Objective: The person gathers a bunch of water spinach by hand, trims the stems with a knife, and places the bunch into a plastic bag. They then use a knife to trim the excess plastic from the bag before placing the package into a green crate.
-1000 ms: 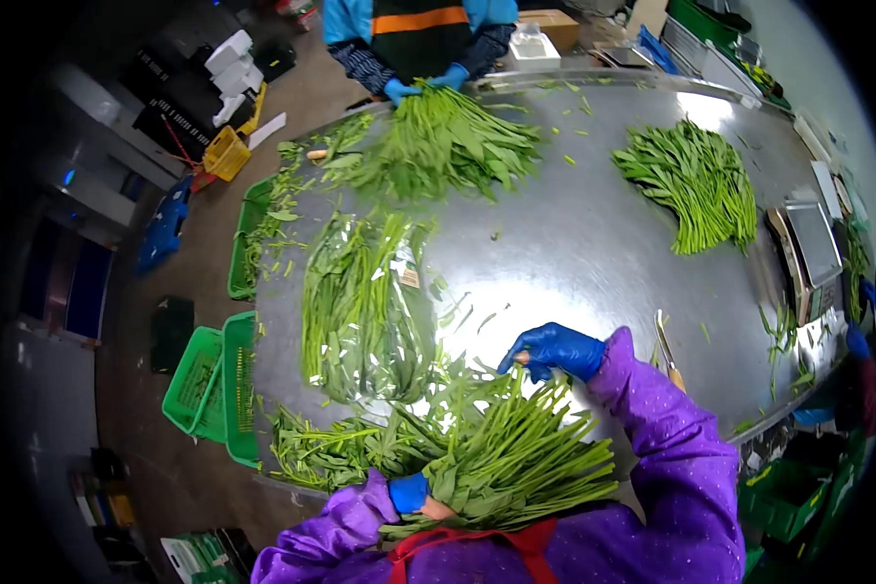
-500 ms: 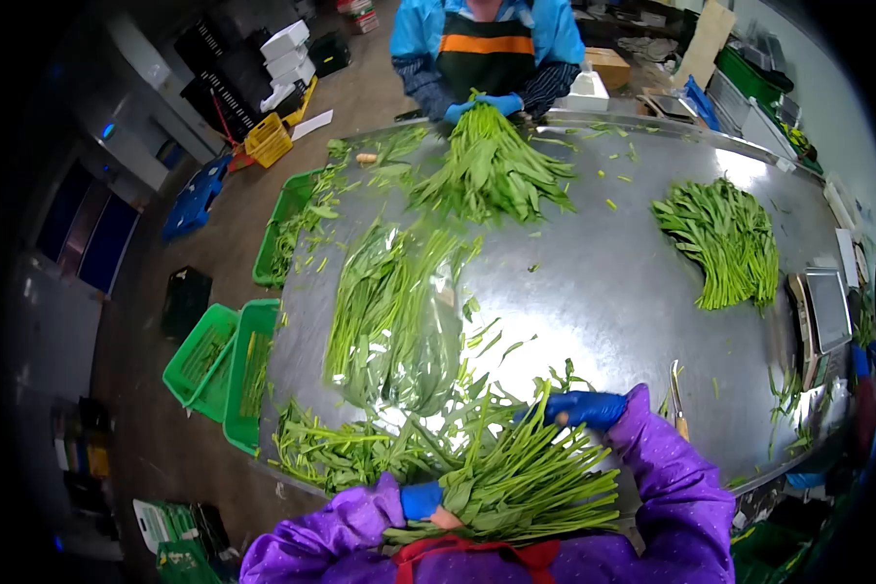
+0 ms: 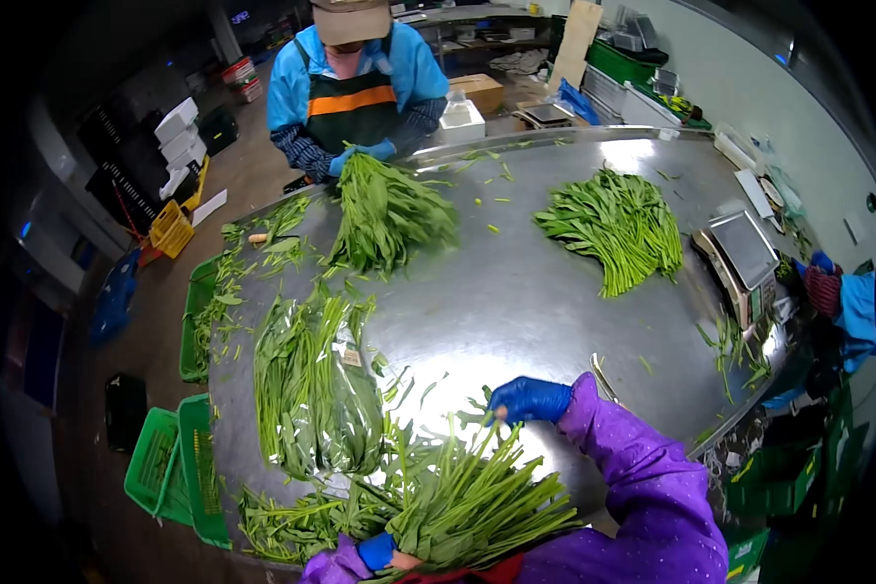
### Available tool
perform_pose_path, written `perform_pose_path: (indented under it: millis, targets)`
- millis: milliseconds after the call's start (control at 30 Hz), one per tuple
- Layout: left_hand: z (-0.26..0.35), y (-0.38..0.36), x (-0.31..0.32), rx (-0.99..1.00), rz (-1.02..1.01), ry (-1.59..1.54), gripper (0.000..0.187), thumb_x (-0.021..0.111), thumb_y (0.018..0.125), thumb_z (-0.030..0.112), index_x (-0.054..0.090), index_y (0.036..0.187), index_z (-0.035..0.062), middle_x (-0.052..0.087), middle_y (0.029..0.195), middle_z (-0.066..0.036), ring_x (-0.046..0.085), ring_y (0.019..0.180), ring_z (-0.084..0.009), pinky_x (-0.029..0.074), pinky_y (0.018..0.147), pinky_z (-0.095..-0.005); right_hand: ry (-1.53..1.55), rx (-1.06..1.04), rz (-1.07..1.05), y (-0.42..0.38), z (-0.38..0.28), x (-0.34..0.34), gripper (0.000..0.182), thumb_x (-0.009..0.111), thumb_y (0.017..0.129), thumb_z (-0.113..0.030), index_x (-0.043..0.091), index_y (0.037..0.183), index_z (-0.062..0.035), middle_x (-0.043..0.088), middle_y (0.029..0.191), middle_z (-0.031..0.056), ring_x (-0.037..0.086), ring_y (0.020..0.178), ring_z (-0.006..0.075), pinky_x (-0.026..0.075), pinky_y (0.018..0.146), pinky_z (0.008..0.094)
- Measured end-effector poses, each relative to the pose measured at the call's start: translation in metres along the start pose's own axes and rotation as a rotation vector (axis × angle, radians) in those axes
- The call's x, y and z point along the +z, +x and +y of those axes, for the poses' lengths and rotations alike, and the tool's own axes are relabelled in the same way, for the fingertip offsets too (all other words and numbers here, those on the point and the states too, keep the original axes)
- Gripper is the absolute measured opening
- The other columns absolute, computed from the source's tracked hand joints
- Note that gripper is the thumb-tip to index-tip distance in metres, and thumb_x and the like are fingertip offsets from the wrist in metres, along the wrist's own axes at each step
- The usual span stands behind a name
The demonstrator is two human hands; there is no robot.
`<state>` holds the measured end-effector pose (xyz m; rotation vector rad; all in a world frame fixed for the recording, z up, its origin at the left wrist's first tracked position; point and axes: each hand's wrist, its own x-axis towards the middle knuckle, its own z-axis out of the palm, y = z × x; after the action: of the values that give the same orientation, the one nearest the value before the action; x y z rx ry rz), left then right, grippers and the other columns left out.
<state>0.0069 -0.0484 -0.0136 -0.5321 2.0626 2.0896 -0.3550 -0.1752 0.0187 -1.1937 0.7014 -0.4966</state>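
Observation:
A thick bunch of long-stemmed leafy greens (image 3: 487, 496) lies at the table's near edge, against my body. My left hand (image 3: 387, 555), in a blue glove with bare fingertips showing, is wrapped round its leafy left side; part of the hand is hidden. The cut stems fan out to the right. Just above the bunch, my right hand (image 3: 530, 400) is closed, its fingertips pinching a small leafy stem (image 3: 475, 413). More loose greens (image 3: 302, 521) spread to the left. Beyond them lie greens in a clear plastic bag (image 3: 360, 414).
Across the metal table (image 3: 457, 311), a co-worker (image 3: 355, 88) holds another bunch (image 3: 389, 209). A pile of greens (image 3: 618, 229) lies at right, near a weighing scale (image 3: 743, 255). A knife (image 3: 602, 378) rests beside my right sleeve. Green crates (image 3: 204, 477) stand along the left edge.
My view has turned right and up. My right hand has lifted off the bunch's stems with a small leafy piece. The co-worker's bunch has shifted. My left hand stays on the bunch.

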Motion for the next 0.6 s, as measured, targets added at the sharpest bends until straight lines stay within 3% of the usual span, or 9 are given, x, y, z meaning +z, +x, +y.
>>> perform_pose_path:
  millis: [33,100,133,167,233,267,333,533,600]
  targets:
    - [0.000,0.001,0.001,0.001,-0.006,0.001,0.050,0.029,0.093,0.025,0.027,0.138,0.0059,0.028,0.143,-0.009,0.028,0.130,-0.0210,0.018,0.109,-0.0326,0.228,0.059,0.076,-0.003,0.000,-0.006,0.026,0.061,0.081,-0.022,0.063,0.098,-0.0030,0.059,0.080,0.0022,0.051,0.074,0.0079,0.043,0.067,0.0237]
    - [-0.001,-0.003,0.006,0.013,-0.009,0.003,0.050,0.029,0.093,0.025,0.027,0.138,0.0058,0.028,0.143,-0.009,0.028,0.130,-0.0209,0.018,0.109,-0.0326,0.295,-0.173,0.318,-0.012,-0.004,-0.015,0.030,0.060,0.084,-0.024,0.060,0.103,-0.0014,0.059,0.082,0.0032,0.052,0.072,0.0082,0.043,0.065,0.0223]
    - [-0.002,-0.008,0.013,0.020,-0.013,-0.001,0.049,0.029,0.093,0.025,0.027,0.138,0.0058,0.028,0.143,-0.009,0.028,0.130,-0.0209,0.018,0.109,-0.0325,0.427,0.022,0.315,-0.020,-0.006,-0.027,0.030,0.059,0.085,-0.023,0.059,0.105,-0.0013,0.059,0.087,0.0042,0.054,0.078,0.0088,0.045,0.069,0.0262]
    - [0.001,-0.011,0.018,0.033,-0.011,-0.014,0.049,0.029,0.093,0.025,0.027,0.138,0.0058,0.028,0.143,-0.009,0.028,0.130,-0.0209,0.018,0.109,-0.0325,0.327,0.007,0.231,-0.018,0.000,-0.031,0.031,0.058,0.085,-0.022,0.058,0.107,-0.0006,0.060,0.093,0.0060,0.054,0.086,0.0106,0.045,0.076,0.0290]
    - [0.007,-0.014,0.019,0.055,0.006,-0.024,0.049,0.029,0.093,0.025,0.027,0.138,0.0058,0.028,0.143,-0.009,0.028,0.130,-0.0209,0.018,0.109,-0.0325,-0.206,-0.051,0.136,-0.017,0.018,-0.033,0.036,0.060,0.084,-0.023,0.057,0.111,0.0002,0.061,0.102,0.0091,0.055,0.097,0.0172,0.042,0.085,0.0275]
    - [0.009,-0.016,0.022,0.056,0.015,-0.040,0.049,0.029,0.093,0.025,0.027,0.138,0.0058,0.028,0.143,-0.009,0.028,0.130,-0.0209,0.018,0.109,-0.0325,-0.298,0.014,0.171,-0.022,0.010,-0.024,0.035,0.059,0.084,-0.023,0.058,0.110,-0.0002,0.061,0.105,0.0087,0.053,0.101,0.0172,0.040,0.089,0.0293]
    - [0.014,-0.022,0.024,0.052,0.026,-0.065,0.049,0.029,0.093,0.025,0.027,0.138,0.0058,0.028,0.143,-0.009,0.028,0.130,-0.0208,0.018,0.109,-0.0325,-0.072,0.009,0.173,-0.027,0.000,-0.013,0.038,0.057,0.086,-0.024,0.055,0.118,-0.0024,0.058,0.113,0.0084,0.050,0.109,0.0184,0.036,0.097,0.0311]
    - [0.021,-0.038,0.029,0.018,0.057,-0.115,0.049,0.029,0.093,0.024,0.027,0.138,0.0058,0.028,0.142,-0.009,0.029,0.130,-0.0207,0.018,0.109,-0.0325,0.037,-0.042,0.172,-0.037,0.008,0.009,0.035,0.053,0.088,-0.023,0.056,0.111,0.0032,0.061,0.104,0.0134,0.057,0.100,0.0218,0.040,0.093,0.0331]
    - [0.021,-0.040,0.029,0.013,0.064,-0.124,0.049,0.029,0.093,0.024,0.027,0.138,0.0058,0.028,0.142,-0.009,0.029,0.130,-0.0207,0.018,0.109,-0.0325,0.107,-0.077,0.365,-0.045,0.003,0.009,0.032,0.052,0.089,-0.022,0.059,0.106,0.0041,0.063,0.098,0.0137,0.059,0.095,0.0218,0.041,0.092,0.0330]
